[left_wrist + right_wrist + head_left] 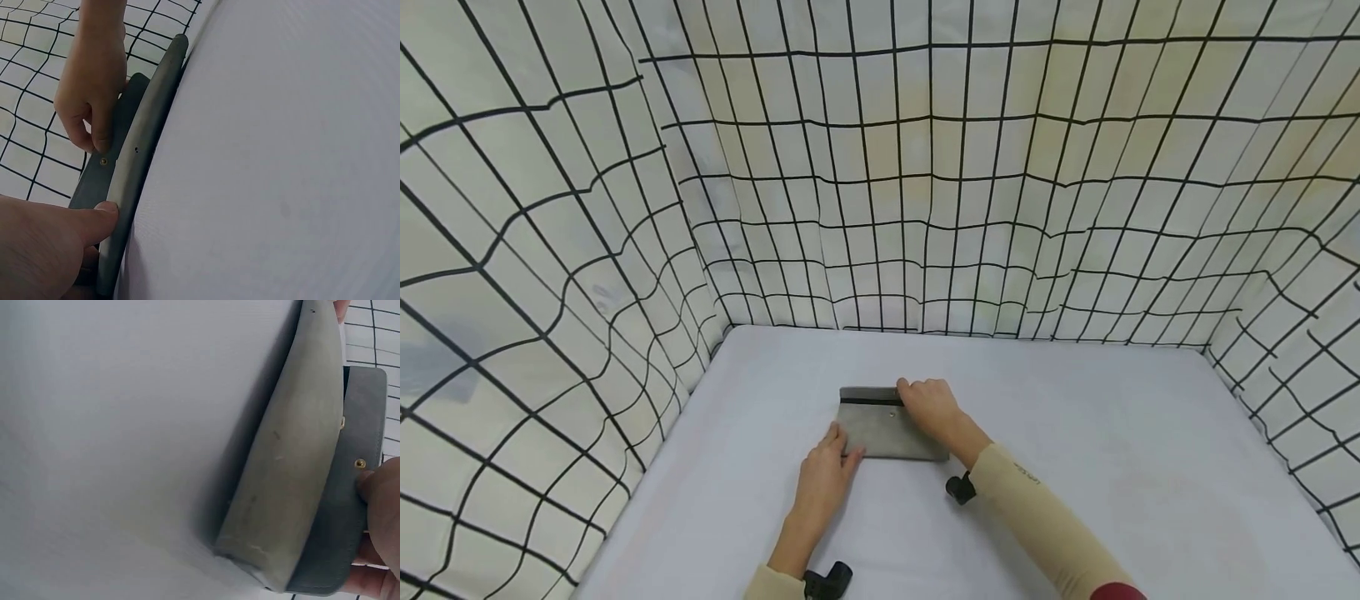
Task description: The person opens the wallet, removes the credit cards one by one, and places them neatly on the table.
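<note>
A grey, long flat pouch [880, 433] with a snap-button flap [337, 506] lies at mid-table in the head view, its flap lifted away from the body. My left hand [822, 479] grips the pouch's near left corner, thumb on the front face and fingers behind, as the left wrist view shows. With my right hand [932, 408] I pinch the flap toward its right end. There the thumb sits beside the brass snap [360, 464], and the other fingers are under the flap. What the pouch contains is hidden.
A white table [1075, 467] spreads around the pouch. Black-grid netting [880, 150] over pale sheeting rises along its back and both sides. Black wrist cameras [829, 580] are strapped at both cuffs.
</note>
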`<state>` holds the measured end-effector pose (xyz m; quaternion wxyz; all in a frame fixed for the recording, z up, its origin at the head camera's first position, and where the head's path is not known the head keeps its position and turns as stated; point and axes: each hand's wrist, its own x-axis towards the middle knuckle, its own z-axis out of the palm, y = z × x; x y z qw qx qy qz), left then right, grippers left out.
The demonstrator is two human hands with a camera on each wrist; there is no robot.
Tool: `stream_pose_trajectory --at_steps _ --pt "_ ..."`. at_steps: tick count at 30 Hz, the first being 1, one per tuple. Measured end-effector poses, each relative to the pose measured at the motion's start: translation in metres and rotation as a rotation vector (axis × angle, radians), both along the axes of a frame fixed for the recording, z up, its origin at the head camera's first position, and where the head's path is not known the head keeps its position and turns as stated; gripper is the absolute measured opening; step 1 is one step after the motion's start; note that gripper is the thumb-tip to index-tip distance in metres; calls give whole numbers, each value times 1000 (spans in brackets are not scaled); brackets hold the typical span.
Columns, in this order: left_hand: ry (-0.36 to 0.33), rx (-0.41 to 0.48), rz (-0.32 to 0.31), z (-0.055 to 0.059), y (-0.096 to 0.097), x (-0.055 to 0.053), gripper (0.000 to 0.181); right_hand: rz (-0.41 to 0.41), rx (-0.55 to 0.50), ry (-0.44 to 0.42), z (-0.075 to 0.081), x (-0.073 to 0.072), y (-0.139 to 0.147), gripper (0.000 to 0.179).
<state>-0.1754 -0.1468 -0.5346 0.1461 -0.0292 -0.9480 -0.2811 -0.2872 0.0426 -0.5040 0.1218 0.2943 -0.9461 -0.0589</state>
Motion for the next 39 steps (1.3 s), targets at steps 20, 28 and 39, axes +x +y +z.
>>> stream_pose_trajectory --at_steps 20,28,39 --pt "-45 28 20 1 1 -1 50 -29 -190 -18 -17 -10 36 32" --pt "-54 31 20 1 1 1 50 -34 -281 2 -25 -10 56 27" --pt "-70 36 11 4 1 1 50 -14 -284 -7 -27 -10 65 19"
